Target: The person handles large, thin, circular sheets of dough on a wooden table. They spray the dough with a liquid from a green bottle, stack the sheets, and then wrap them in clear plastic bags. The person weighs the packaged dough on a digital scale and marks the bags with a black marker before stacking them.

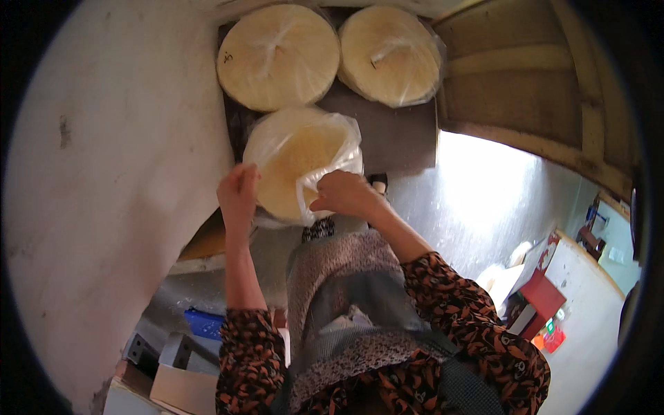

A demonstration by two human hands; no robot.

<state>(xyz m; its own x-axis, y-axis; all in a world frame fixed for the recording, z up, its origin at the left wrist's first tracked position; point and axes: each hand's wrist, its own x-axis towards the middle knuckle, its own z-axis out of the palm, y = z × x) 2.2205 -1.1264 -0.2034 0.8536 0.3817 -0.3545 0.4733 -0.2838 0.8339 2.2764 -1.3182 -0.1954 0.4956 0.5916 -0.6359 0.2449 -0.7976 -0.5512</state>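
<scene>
A round stack of thin, pale yellow flatbread-like sheets (pixel 306 150) lies in front of me, partly inside a clear plastic bag (pixel 345 140). The bag's mouth faces me, and its loose folds bunch up on the right side. Those folds are pinched between the fingers of my right hand (pixel 345 194), over the near right part of the stack. At the stack's left rim is my left hand (pixel 238 192), raised with curled fingers and slightly blurred. Whether it grips any plastic is not clear.
Two more bagged round stacks, one at back left (pixel 277 57) and one at back right (pixel 391 57), sit on a dark board (pixel 399 129). A pale wall (pixel 114 129) rises close on the left. A wooden door (pixel 513 72) stands at right. Boxes (pixel 181 381) lie low at left.
</scene>
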